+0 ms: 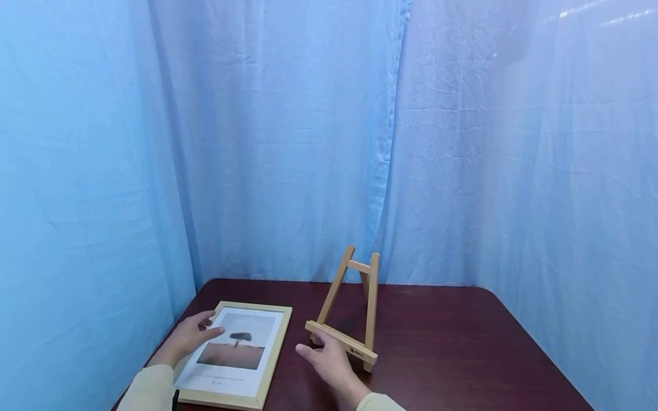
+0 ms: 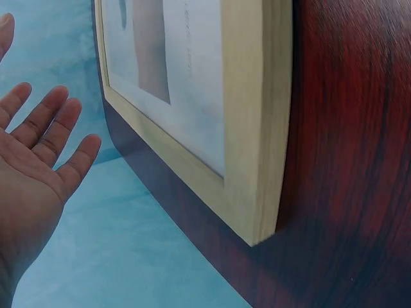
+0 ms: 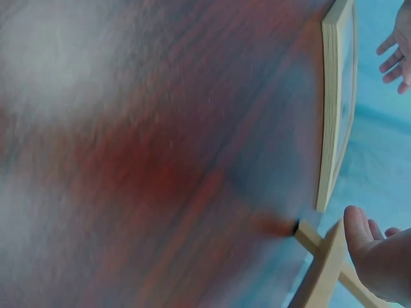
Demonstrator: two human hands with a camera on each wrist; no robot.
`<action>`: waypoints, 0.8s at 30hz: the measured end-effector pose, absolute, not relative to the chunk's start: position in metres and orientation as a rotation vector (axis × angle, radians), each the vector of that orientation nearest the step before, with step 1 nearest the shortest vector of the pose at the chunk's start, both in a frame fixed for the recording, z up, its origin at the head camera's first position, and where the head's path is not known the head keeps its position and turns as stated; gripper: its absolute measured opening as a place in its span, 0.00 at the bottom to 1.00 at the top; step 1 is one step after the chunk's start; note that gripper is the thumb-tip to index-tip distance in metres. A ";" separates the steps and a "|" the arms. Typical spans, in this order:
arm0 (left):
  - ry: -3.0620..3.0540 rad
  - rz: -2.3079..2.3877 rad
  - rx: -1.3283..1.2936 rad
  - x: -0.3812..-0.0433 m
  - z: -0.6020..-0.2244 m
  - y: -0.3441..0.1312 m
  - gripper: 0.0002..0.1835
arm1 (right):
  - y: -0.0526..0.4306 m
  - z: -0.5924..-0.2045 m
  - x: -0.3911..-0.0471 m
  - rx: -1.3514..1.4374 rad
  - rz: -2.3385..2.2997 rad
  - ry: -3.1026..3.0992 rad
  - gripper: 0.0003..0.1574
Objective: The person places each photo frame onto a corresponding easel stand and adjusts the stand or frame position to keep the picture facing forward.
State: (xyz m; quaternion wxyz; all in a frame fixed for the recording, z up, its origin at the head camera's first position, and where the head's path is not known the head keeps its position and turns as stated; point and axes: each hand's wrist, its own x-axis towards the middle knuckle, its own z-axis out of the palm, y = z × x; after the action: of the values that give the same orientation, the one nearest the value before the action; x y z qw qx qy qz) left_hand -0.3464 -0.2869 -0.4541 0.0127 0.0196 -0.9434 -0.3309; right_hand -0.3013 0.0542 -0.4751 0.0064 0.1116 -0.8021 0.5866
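Observation:
A picture frame (image 1: 275,354) in pale wood lies face up on the table, its print showing a tree. My left hand (image 1: 187,339) hovers over its left side; in the left wrist view, that hand (image 2: 38,167) has its fingers spread and nothing in them. To the right of the frame stands a small wooden easel (image 1: 372,302) with a ledge across its front. In front of the ledge is my right hand (image 1: 333,362), fingers loosely extended and thumb apart, overlapping the ledge in the head view. The right wrist view has the right hand (image 3: 382,260) beside the easel's wood (image 3: 321,276).
The dark red-brown table (image 1: 452,342) has rounded far corners. Light blue curtains (image 1: 288,142) hang behind it and along both sides. A gap of tabletop lies between the picture frame and the easel.

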 end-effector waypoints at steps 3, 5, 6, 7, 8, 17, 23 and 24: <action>-2.931 -1.048 0.039 -0.345 -0.457 -0.292 0.51 | 0.047 -0.479 -0.300 0.329 1.811 -2.496 0.40; -2.925 -1.064 0.025 -0.345 -0.458 -0.296 0.51 | 0.044 -0.481 -0.299 0.307 1.801 -2.510 0.41; -2.922 -1.067 0.018 -0.345 -0.459 -0.297 0.51 | 0.042 -0.482 -0.298 0.300 1.809 -2.512 0.42; -2.921 -1.069 0.017 -0.345 -0.460 -0.299 0.51 | 0.041 -0.483 -0.298 0.300 1.811 -2.511 0.42; -2.921 -1.066 0.017 -0.345 -0.461 -0.300 0.51 | 0.039 -0.484 -0.297 0.298 1.815 -2.513 0.42; -2.916 -1.058 0.003 -0.345 -0.468 -0.311 0.50 | 0.020 -0.495 -0.290 0.318 1.765 -2.502 0.40; -2.928 -1.064 0.031 -0.341 -0.471 -0.317 0.48 | 0.010 -0.499 -0.289 0.299 1.742 -2.546 0.41; -2.929 -1.069 0.035 -0.341 -0.472 -0.318 0.48 | 0.009 -0.499 -0.289 0.298 1.747 -2.547 0.41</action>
State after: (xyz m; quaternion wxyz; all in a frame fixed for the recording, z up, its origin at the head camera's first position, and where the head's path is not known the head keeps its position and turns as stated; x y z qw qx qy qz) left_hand -0.3408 -0.3180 -0.4722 0.0116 0.0113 -0.9393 -0.3428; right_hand -0.2889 0.0090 -0.4994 0.0195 0.0960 -0.8207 0.5629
